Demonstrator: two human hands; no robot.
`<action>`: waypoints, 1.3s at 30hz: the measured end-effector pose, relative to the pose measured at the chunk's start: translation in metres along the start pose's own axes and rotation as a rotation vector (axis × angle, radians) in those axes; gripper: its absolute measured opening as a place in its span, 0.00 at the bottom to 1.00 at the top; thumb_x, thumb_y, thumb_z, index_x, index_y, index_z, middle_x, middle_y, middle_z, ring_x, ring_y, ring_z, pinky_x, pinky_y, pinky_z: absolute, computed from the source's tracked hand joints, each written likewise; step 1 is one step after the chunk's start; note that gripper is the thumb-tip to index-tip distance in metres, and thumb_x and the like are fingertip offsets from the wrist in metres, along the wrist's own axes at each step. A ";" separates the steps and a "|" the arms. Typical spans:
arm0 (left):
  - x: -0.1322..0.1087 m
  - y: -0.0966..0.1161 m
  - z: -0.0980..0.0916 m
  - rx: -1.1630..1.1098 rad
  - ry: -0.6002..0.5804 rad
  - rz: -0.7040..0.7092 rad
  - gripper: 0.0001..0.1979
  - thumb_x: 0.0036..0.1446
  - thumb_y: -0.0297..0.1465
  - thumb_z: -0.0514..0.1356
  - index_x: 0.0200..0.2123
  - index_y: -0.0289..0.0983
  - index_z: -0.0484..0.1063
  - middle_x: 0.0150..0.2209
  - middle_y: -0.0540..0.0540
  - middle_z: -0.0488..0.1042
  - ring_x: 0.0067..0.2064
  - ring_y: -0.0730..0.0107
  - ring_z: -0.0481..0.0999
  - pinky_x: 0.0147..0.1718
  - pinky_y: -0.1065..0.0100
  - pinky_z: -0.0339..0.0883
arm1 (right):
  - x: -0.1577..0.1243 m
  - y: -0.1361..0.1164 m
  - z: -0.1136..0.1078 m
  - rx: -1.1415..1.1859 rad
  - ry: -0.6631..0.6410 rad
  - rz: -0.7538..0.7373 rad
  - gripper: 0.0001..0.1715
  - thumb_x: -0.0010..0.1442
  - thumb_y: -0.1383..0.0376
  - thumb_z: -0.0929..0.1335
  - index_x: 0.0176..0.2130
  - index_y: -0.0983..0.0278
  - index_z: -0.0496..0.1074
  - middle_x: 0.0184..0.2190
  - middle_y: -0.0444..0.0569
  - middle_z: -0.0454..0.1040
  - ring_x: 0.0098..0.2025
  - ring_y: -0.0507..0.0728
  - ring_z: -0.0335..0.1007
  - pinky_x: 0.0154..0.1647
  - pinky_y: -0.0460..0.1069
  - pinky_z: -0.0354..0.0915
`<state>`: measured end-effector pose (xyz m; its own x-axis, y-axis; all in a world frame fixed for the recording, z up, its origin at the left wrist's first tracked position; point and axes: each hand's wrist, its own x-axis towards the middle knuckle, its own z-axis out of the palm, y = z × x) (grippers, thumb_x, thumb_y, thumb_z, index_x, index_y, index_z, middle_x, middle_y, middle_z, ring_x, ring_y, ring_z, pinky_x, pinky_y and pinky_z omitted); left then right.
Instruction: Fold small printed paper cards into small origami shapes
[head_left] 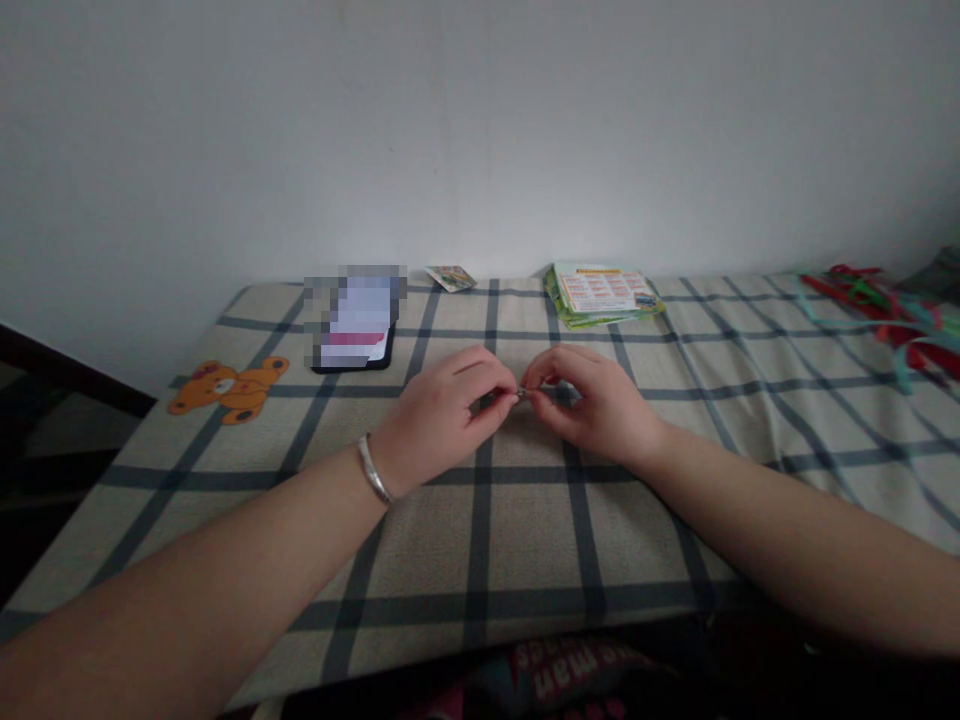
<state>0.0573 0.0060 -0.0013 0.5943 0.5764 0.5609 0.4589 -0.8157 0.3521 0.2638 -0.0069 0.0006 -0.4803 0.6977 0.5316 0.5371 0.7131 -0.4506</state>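
My left hand (455,405), with a silver bangle (373,468) at its wrist, is closed in a pinch near the middle of the table. Facing it from the right, my right hand (592,400) is pinched too. Between the two sets of fingertips sits a tiny metallic-looking item (521,393), too small to make out. The fingertips nearly meet around it, just above the checked cloth (525,545).
A phone (356,320) with a lit screen lies at the back left, beyond an orange bear cutout (229,390). Along the wall are a small card (451,278) and a stack of printed cards (604,292). Red and green ribbons (892,315) lie at the far right.
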 end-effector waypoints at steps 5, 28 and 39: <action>0.000 0.002 0.003 0.019 0.002 0.012 0.03 0.59 0.24 0.56 0.32 0.36 0.68 0.34 0.48 0.70 0.37 0.70 0.70 0.38 0.67 0.66 | 0.000 -0.005 0.001 -0.068 -0.038 -0.007 0.03 0.56 0.69 0.66 0.35 0.63 0.69 0.32 0.46 0.73 0.35 0.53 0.68 0.37 0.48 0.62; 0.003 0.000 0.004 -0.120 0.008 -0.045 0.06 0.51 0.19 0.57 0.29 0.35 0.68 0.31 0.51 0.68 0.35 0.73 0.68 0.36 0.70 0.62 | 0.003 -0.003 0.004 -0.097 -0.058 0.022 0.03 0.54 0.70 0.66 0.33 0.64 0.68 0.31 0.46 0.71 0.34 0.53 0.67 0.35 0.47 0.62; 0.003 -0.006 0.002 -0.106 0.045 -0.157 0.05 0.50 0.21 0.56 0.28 0.36 0.66 0.31 0.51 0.68 0.36 0.71 0.69 0.38 0.68 0.63 | 0.002 -0.002 0.004 -0.145 -0.068 0.099 0.05 0.54 0.70 0.65 0.35 0.64 0.67 0.34 0.46 0.71 0.33 0.52 0.67 0.33 0.46 0.62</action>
<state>0.0577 0.0124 -0.0035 0.4896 0.6962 0.5250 0.4703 -0.7178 0.5134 0.2593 -0.0067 -0.0004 -0.4637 0.7704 0.4376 0.6757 0.6270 -0.3878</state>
